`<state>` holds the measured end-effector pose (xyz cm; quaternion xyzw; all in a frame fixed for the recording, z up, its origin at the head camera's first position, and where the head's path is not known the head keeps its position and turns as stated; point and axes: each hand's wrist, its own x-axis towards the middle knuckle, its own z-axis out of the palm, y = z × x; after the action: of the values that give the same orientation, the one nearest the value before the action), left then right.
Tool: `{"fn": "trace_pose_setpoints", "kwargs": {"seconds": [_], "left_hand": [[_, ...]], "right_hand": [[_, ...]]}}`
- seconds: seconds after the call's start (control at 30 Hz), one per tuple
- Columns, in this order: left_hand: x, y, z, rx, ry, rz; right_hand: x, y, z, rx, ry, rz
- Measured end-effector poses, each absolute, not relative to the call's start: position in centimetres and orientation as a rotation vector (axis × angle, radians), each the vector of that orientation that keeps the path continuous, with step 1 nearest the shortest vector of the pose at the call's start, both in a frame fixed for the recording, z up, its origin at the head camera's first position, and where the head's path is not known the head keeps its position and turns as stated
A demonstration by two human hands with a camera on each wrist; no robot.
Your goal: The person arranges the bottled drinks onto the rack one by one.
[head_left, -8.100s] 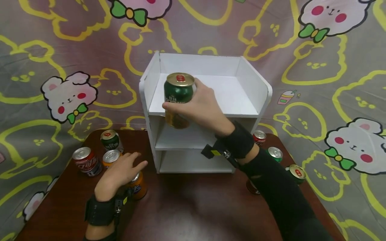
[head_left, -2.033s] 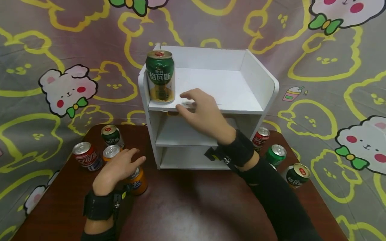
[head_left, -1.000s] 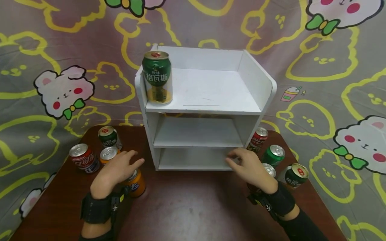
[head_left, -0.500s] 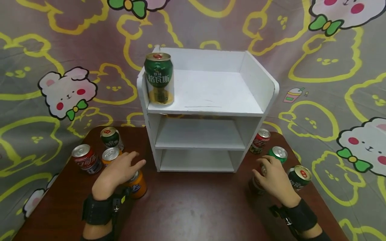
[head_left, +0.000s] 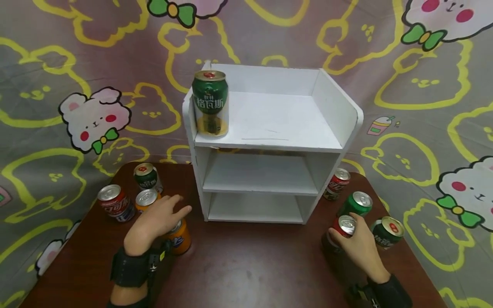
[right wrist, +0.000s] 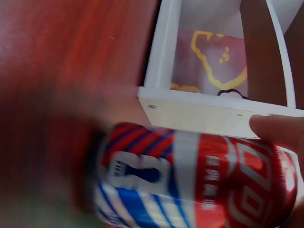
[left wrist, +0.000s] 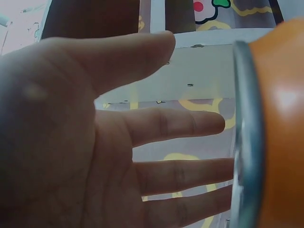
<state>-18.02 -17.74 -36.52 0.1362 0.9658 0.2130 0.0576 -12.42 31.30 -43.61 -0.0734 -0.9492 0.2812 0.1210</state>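
So, right fingers (head_left: 340,238) round red can (head_left: 346,225), green can (head_left: 354,205) behind.

On the shelved green can (head_left: 210,105): 格瓦斯 (white characters).

Just behind the gripped can (head_left: 345,225) in the right hand (head_left: 362,248) stood a second can (head_left: 356,202), farther back a third can (head_left: 337,184), and to the grip's right a fourth can (head_left: 387,232). Behind and left of the grip, the shelf unit (head_left: 281,115) bore a fifth can (head_left: 210,103) at its top's left front corner. Well left of the grip, on the table (head_left: 246,265), four more cans (head_left: 116,205) stood near the left hand (head_left: 155,218).
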Motion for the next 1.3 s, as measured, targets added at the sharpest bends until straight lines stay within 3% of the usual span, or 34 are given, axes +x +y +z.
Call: {"fn": "trace_pose_setpoints", "kwargs": {"seconds": [0.2, 0.47, 1.03, 1.3], "left_hand": [[-18.1, -17.8, -36.7, 0.422, 2.928, 0.654], [-17.9, -17.8, -36.8, 0.408, 2.929, 0.649], [-17.9, -17.7, -36.9, 0.402, 2.922, 0.669], [-18.0, -17.5, -36.9, 0.386, 2.909, 0.653]], "right_hand": [[-12.2, 31.1, -44.7, -0.467, -2.695, 0.984], [-12.0, 31.5, -46.0, -0.534, -2.684, 1.06], [-12.6, 32.3, -46.5, -0.417, -2.721, 1.066], [-12.9, 31.3, -44.3, -0.282, -2.672, 1.012]]}}
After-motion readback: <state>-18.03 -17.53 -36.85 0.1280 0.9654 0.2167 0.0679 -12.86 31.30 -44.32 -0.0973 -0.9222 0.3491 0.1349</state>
